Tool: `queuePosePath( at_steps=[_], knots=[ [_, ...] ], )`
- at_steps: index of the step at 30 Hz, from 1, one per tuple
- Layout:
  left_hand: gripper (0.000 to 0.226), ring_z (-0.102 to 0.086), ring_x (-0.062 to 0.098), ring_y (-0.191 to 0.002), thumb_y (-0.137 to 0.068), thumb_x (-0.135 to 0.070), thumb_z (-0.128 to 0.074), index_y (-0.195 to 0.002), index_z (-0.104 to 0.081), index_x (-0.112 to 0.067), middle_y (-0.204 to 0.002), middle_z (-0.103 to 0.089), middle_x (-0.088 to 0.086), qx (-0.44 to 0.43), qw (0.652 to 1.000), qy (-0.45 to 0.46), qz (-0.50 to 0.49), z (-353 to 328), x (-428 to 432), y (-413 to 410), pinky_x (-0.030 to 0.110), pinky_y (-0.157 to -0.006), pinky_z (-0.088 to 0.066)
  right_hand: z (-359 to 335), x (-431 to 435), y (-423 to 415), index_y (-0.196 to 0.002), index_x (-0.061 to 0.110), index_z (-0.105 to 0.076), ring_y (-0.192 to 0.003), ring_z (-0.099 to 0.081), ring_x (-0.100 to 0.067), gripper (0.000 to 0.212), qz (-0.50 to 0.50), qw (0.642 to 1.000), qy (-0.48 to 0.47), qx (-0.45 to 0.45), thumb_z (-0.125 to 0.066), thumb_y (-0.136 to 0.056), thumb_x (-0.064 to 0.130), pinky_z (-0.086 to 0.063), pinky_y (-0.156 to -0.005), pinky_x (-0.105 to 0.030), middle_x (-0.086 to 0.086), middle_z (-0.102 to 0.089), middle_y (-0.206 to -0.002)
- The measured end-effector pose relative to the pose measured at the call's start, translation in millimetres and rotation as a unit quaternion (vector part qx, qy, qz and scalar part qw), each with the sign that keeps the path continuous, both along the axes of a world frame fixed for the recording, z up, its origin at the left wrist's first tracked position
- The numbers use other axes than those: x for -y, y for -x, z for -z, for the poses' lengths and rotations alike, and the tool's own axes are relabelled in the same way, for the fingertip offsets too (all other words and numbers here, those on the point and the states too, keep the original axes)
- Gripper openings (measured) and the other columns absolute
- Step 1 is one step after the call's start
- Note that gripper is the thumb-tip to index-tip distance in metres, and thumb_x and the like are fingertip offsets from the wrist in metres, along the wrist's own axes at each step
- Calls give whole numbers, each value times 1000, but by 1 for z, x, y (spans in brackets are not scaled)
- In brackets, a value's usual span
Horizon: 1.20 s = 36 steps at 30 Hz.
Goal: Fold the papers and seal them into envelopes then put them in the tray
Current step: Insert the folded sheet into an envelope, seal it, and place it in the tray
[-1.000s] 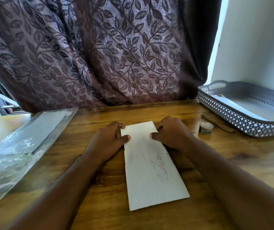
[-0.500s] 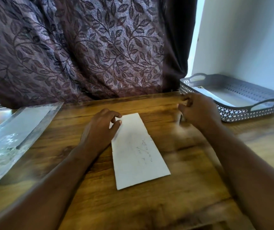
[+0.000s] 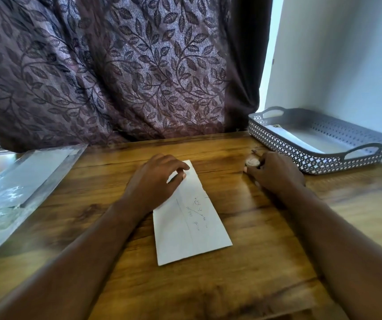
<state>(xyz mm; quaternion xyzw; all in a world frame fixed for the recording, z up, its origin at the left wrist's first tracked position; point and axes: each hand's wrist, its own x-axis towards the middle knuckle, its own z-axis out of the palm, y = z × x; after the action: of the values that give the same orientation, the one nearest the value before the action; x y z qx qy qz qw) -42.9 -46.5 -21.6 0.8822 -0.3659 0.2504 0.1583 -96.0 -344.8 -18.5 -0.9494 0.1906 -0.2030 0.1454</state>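
Right hand [image 3: 275, 174] has left the white paper [image 3: 192, 227] since a second ago and gone off to the right, ending up just beside the tray [image 3: 277, 144], while my left hand [image 3: 153, 183] hasn't budged from the paper's far left corner. Biggest thing in view is the purple leaf-pattern curtain [image 3: 116, 77] hanging across the back, with a plain pale wall [image 3: 347, 54] to its right. Under everything is the wooden table [image 3: 243, 273]. A long clear plastic packet [image 3: 23, 181] lies along its left side, well apart from the paper. The grey perforated tray with handles sits at the back right corner against the wall, and something flat and white [image 3: 284, 137] lies inside it. The white paper lies flat in the middle of the table right in front of me, long side running away from me and angled a bit, with faint scribbles showing on it. Honestly I can't tell if it's an envelope or just a folded sheet. My left hand is relaxed, fingers arched, with the tips pressing down on the paper and nothing gripped. My right hand's fingers are curled round a little round tub [image 3: 252, 161] on the table, thumb on its near side, though it's blurry there. A thin stick tip [image 3: 253, 150] pokes out just behind the tub.
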Motion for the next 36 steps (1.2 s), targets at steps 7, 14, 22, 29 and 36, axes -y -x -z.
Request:
queuePosePath(
  at_steps=[7, 14, 22, 29, 36],
  knots=[
    [21, -60, -5, -95, -97, -34, -62, -116, -70, -28, -109, -68, -20, -128, 973, 189, 24, -6, 2, 12, 16, -75, -49, -14, -53, 10, -107, 33, -70, -70, -64, 3, 28, -272, 933, -233, 34, -78, -82, 41, -50, -62, -23, 15, -72, -81],
    [43, -63, -5, -97, -82, -46, -71, -123, -65, -31, -108, -68, -22, -219, 954, 190, 80, -4, 6, 17, 20, -81, -54, -15, -81, 18, -118, 30, -69, -69, -64, 0, 31, -386, 873, -295, 46, -75, -89, 21, -54, -57, -22, 16, -74, -93],
    [28, -67, 0, -88, -82, -35, -77, -107, -65, -34, -96, -71, -18, -218, 935, 257, 105, -7, 9, 23, 18, -73, -57, -10, -76, 15, -127, 19, -67, -91, -71, -14, 43, -421, 848, -317, 54, -74, -87, 7, -58, -65, -25, 5, -75, -108],
    [33, -66, -3, -86, -79, -36, -82, -108, -66, -31, -95, -68, -21, -132, 958, 243, 79, -8, 10, 32, 14, -68, -53, -8, -76, 13, -123, 15, -67, -98, -73, -15, 49, -441, 824, -349, 75, -78, -79, -3, -63, -77, -35, 2, -75, -110],
    [22, -67, 3, -85, -84, -23, -79, -103, -69, -24, -92, -71, -17, -146, 944, 282, 87, -10, 11, 34, 17, -66, -54, -8, -76, 13, -126, 15, -66, -106, -72, -14, 56, -463, 819, -327, 90, -76, -77, -12, -59, -90, -31, 2, -74, -115]
  ],
)
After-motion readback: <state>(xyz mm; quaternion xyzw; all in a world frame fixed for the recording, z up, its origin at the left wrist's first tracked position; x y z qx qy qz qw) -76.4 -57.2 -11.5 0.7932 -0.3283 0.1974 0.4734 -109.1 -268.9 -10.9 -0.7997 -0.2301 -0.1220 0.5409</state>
